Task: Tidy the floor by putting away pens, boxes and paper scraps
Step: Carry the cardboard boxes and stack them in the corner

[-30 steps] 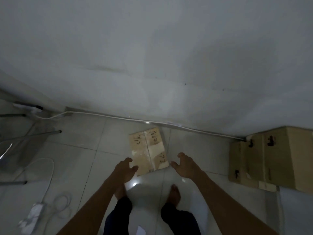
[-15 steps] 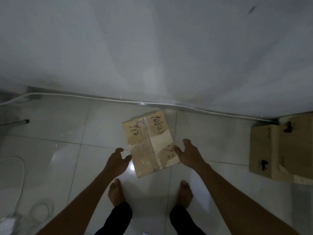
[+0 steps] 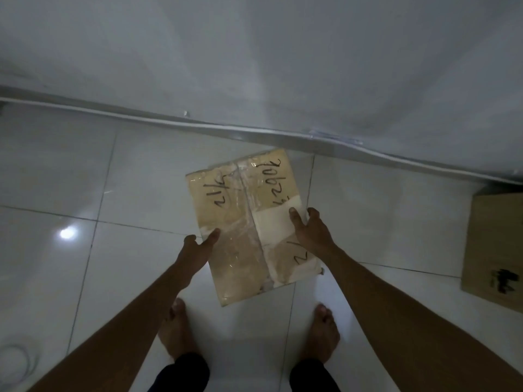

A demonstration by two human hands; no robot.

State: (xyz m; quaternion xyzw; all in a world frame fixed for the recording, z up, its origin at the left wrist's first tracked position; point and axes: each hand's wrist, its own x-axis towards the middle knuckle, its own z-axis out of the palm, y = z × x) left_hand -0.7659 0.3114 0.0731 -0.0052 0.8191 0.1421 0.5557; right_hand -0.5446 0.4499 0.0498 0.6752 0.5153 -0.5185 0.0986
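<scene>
left hand (image 3: 196, 250), right hand (image 3: 311, 236) holding taped box (image 3: 243, 219), carton (image 3: 498, 244) right, cable (image 3: 198, 126) behind

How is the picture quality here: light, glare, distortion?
Head view: dim overall; a bright light reflection glares on the glossy white floor tiles; clear tape on the flat brown cardboard box shines beside the handwriting; the white strip along the wall's base bows, wide-angle distortion.

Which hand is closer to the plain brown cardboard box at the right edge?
Right. The right hand sits left of the brown cardboard box; the left hand is farther left.
</scene>
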